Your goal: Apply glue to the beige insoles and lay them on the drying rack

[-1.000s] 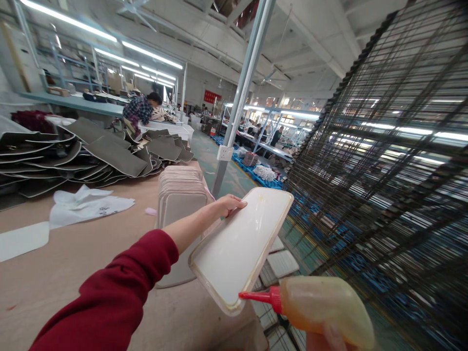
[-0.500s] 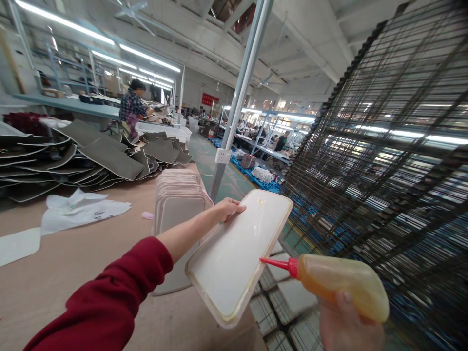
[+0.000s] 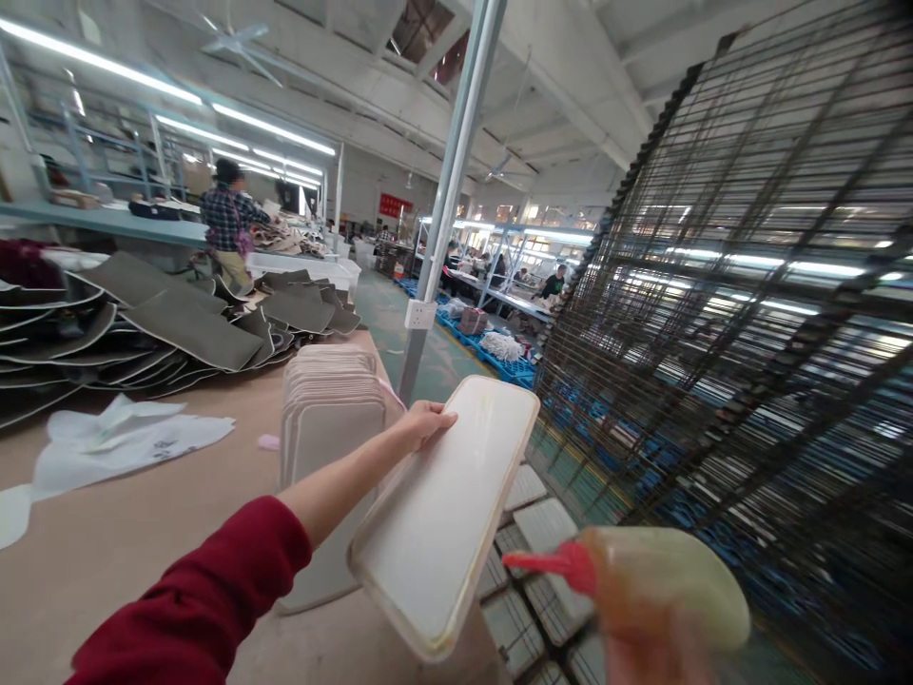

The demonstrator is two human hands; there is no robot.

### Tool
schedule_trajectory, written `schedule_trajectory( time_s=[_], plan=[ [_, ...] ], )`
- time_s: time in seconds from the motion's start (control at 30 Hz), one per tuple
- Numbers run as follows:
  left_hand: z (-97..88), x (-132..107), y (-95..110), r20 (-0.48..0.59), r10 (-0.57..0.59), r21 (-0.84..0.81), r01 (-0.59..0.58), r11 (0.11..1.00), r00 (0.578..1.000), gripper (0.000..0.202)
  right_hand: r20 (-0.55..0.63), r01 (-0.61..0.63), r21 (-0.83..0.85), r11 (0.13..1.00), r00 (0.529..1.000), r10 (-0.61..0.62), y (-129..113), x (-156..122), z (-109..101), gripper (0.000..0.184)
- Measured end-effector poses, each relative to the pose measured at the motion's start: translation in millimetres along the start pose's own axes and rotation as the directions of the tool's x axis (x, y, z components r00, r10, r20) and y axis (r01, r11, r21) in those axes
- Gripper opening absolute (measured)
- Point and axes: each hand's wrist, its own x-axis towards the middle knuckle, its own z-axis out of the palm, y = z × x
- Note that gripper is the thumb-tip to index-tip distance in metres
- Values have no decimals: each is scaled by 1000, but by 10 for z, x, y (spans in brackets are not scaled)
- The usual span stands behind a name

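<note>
My left hand [image 3: 428,423] grips a white rounded-corner panel [image 3: 449,504] by its upper left edge and holds it tilted above the table's edge. A yellowish line of glue runs along parts of the panel's rim. At the lower right, my right hand [image 3: 660,637], smeared by motion, is closed around a glue bottle [image 3: 677,580] with amber liquid and a red nozzle. The nozzle tip points left and sits a little apart from the panel's right edge. Behind my left forearm, a stack of similar panels [image 3: 335,419] stands upright on the table.
Grey padded sheets [image 3: 192,314] are heaped on the table [image 3: 178,533] at left, near a crumpled white plastic bag [image 3: 128,438]. A tall wire rack [image 3: 742,285] fills the right side, with panels lying on a lower grid. A metal post [image 3: 446,190] rises ahead. A co-worker [image 3: 229,224] stands farther back.
The bottle's nozzle has come away from the panel's right edge and moved lower. The panel, still in my left hand, appears shifted left, as does the whole scene.
</note>
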Motion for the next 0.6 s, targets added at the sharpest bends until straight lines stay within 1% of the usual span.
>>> schedule_trajectory(
  time_s=[0.03,0.1,0.17,0.27,0.4,0.47,0.53,0.6],
  plan=[
    [11,-27,-15,8,17,5,-17,1000,1000,23,-66,-34,47,998,997,37,-92,116,72,43],
    [50,-78,-51,32,58,26,-59,998,998,25,-162,-10,138,990,986,32,-237,315,239,50],
    [111,-123,-92,66,118,56,-122,991,991,25,-173,47,182,982,985,-15,-291,443,392,55],
    [211,-184,-137,127,183,94,-196,976,975,22,-135,90,154,984,988,-69,-218,524,511,51],
    [282,-267,-129,181,201,69,-217,974,963,26,-135,106,87,990,986,-94,-82,583,496,51],
    [287,-304,-111,228,178,34,-190,981,957,30,-143,104,63,993,985,-94,-47,617,458,51],
    [284,-326,-97,290,129,15,-139,990,948,33,-145,94,52,994,986,-86,2,617,402,52],
    [281,-329,-89,334,98,5,-106,994,937,39,-146,76,46,996,987,-69,97,532,319,54]
  ],
)
